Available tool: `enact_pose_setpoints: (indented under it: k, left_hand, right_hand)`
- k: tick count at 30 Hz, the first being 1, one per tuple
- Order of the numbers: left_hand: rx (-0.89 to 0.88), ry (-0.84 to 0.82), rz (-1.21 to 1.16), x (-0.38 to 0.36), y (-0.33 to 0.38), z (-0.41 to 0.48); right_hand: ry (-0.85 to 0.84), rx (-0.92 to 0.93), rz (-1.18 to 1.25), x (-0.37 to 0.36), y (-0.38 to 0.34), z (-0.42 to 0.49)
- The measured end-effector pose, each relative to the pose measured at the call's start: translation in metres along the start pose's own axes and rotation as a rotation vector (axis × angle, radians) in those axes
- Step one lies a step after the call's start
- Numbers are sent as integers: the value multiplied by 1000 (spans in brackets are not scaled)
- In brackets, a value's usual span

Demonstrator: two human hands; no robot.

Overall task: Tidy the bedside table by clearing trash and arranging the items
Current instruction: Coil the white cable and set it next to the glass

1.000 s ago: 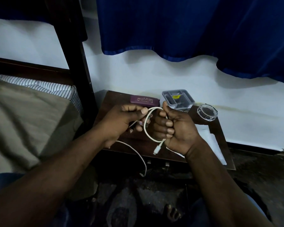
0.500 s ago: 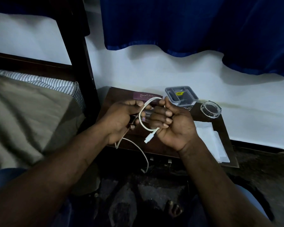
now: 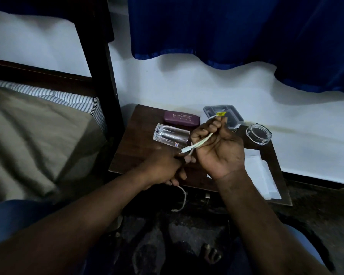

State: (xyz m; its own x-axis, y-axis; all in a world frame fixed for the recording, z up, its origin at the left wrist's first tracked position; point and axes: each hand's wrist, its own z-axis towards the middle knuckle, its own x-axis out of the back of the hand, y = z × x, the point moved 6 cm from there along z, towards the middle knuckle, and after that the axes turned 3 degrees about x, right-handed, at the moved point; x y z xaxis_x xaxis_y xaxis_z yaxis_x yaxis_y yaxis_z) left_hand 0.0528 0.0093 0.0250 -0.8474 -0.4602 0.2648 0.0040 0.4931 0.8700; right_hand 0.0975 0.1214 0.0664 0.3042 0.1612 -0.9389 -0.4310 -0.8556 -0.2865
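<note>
Right hand [image 3: 219, 149]: palm turned to the camera, fingers [image 3: 212, 127] clenched around a loop of the white charging cable [image 3: 204, 140]; the loop's top shows above the fist.
Plug [image 3: 186, 150]: the cable's white connector sticks out to the left of the right hand's palm.
Left hand [image 3: 163, 168]: just beside and nearer than the right hand, fingers grasping a lower stretch of the same cable.
Loose end [image 3: 184, 198]: hangs from under the left hand, past the near edge of the surface [image 3: 135, 153].
Glass tumbler [image 3: 171, 136]: clear, lying on its side on the dark wooden surface, just left of the right hand.
Spectacle case [image 3: 181, 118]: maroon, printed lettering, just beyond the tumbler.
Grey tray [image 3: 233, 117]: plastic, yellow label, at the far edge, partly behind the right hand's fingers.
Glass ashtray [image 3: 258, 133]: clear, far right corner.
White paper [image 3: 262, 173]: flat on the right side, overhanging the near edge.
Bed [image 3: 34, 135]: left, olive blanket over a striped mattress.
Curtain [image 3: 236, 32]: blue, hanging above against the white wall.
</note>
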Motion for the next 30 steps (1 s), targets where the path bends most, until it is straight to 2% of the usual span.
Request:
enact_pose_setpoints:
  k: [4, 7, 11, 13, 15, 21, 27, 30]
  left_hand:
    - [-57, -51, 140, -8, 2, 2]
    - [-175, -24, 356, 0, 13, 0]
    - [-361, 178, 713, 22, 31, -9]
    - [-473, 310, 805, 34, 41, -15]
    - [-536, 392, 774, 46, 49, -20]
    - [-615, 479, 707, 68, 54, -21]
    - [-589, 470, 570, 78, 47, -11]
    - [-496, 314, 387, 74, 37, 0]
  right_hand:
    - [33, 133, -97, 3, -8, 2]
    - [67, 248, -343, 4, -14, 4]
    - [76, 413, -785, 6, -13, 7]
    - [62, 431, -1043, 7, -12, 8]
    - [57, 350, -1229, 12, -7, 7]
    - [-19, 67, -1440, 17, 17, 1]
    - [-107, -102, -1343, 17, 27, -4]
    - [-137, -130, -1198, 14, 26, -5]
